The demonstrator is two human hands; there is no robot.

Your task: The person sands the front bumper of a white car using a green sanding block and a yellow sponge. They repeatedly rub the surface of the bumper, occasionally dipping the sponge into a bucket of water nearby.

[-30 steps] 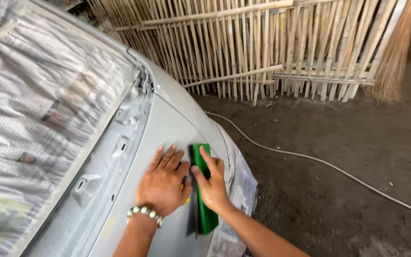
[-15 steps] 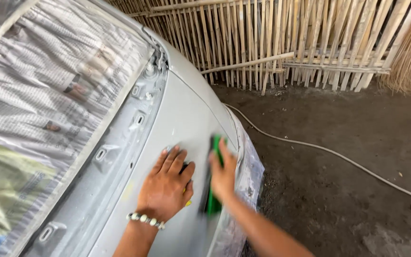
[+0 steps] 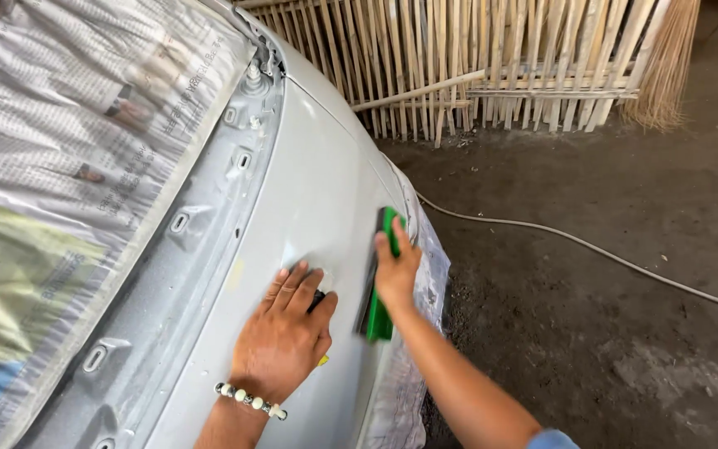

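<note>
The grey car panel (image 3: 309, 191) is dull and bare, with newspaper masking (image 3: 68, 125) beside it, so finishing looks ahead. Your left hand (image 3: 284, 337) lies flat, fingers together, on it; your right hand (image 3: 395, 270) presses the green sanding block (image 3: 380, 274) near its edge.

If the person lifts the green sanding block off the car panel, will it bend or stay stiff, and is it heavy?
The green sanding block probably stays stiff: its long edge looks straight under the right hand. It seems light, since it is thin and held with one hand. On the sloped grey panel it might slide if released.
</note>
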